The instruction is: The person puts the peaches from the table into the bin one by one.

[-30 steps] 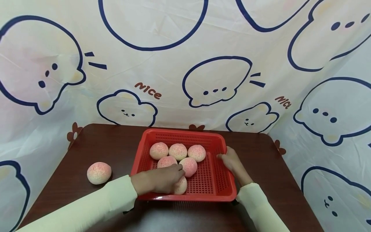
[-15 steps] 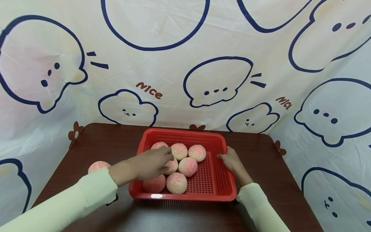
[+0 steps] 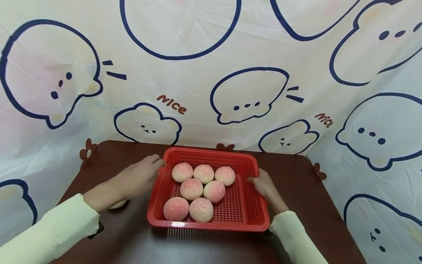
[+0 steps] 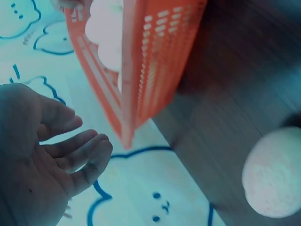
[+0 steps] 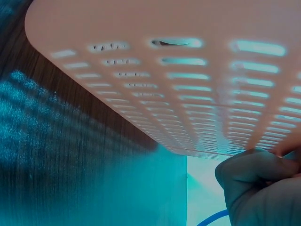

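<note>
A red plastic basket [image 3: 211, 224] with slotted walls stands on the table and holds several pink-speckled peaches [image 3: 192, 189], grouped toward its left and back. My right hand [image 3: 265, 185] grips the basket's right rim, thumb over the inside; the right wrist view shows that hand [image 5: 261, 186] against the slotted outer wall [image 5: 127, 21]. Beside the left rim hovers my left hand [image 3: 136, 179], fingers loosely bent and nothing in them, as the left wrist view of the hand [image 4: 51, 150] confirms. One more peach [image 4: 275, 174] lies on the table left of the basket, mostly hidden under my left wrist in the head view.
The dark brown wooden table [image 3: 230, 247] reaches back to a pale curtain [image 3: 194, 80] printed with blue-outlined cartoon animals. That curtain also hangs along both sides. Inside the basket, the right part of the floor [image 3: 234, 205] shows bare mesh.
My left hand has left the peach at the front of the basket and moved left, over the rim to outside it. My right hand stays on the right rim.
</note>
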Motion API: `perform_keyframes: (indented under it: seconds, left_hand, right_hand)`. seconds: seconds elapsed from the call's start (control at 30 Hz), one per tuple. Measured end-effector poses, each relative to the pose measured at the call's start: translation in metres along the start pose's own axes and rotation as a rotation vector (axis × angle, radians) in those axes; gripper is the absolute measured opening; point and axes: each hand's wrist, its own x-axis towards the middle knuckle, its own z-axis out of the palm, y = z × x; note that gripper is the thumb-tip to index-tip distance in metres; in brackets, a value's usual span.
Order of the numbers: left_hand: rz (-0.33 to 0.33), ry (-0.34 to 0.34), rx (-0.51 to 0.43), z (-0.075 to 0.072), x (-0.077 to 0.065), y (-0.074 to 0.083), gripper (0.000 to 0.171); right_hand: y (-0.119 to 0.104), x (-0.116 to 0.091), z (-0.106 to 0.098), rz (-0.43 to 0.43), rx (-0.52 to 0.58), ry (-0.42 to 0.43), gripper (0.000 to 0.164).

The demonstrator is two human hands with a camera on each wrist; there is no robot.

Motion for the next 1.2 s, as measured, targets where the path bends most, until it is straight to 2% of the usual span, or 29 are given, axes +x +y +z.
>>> perform_keyframes:
  seconds: [0.1,0.23,0.47,0.67,0.73,0.87,0.93,1.2]
  left_hand:
    - [-0.061,-0.015,0.005,-0.002,-0.005,-0.009,0.034]
    - [-0.090,-0.021,0.052,0.000,-0.012,-0.021,0.040]
    - [-0.080,-0.097,0.092,0.000,-0.024,-0.054,0.035]
    - [-0.084,-0.136,0.059,-0.004,-0.035,-0.076,0.024]
    - [-0.093,-0.166,0.030,-0.003,-0.039,-0.081,0.033]
    - [-0.118,-0.251,-0.018,0.002,-0.045,-0.087,0.070]
    - [-0.116,-0.285,-0.035,0.006,-0.048,-0.090,0.081]
    - [-0.089,-0.377,-0.082,0.022,-0.058,-0.103,0.094]
  right_hand:
    - [0.001,0.000,0.000,-0.001,0.004,0.005,0.040]
    - [0.002,0.001,-0.001,0.000,-0.001,0.006,0.039]
    - [0.002,0.002,0.001,0.010,0.005,0.009,0.038]
    - [0.001,0.002,0.000,0.004,-0.003,0.006,0.037]
    - [0.001,0.002,-0.001,0.005,-0.009,0.006,0.037]
    - [0.002,0.002,-0.002,0.007,-0.014,0.004,0.038]
    - [0.003,0.003,-0.002,0.009,-0.007,0.000,0.038]
    - [0.003,0.003,0.000,0.000,-0.004,-0.007,0.039]
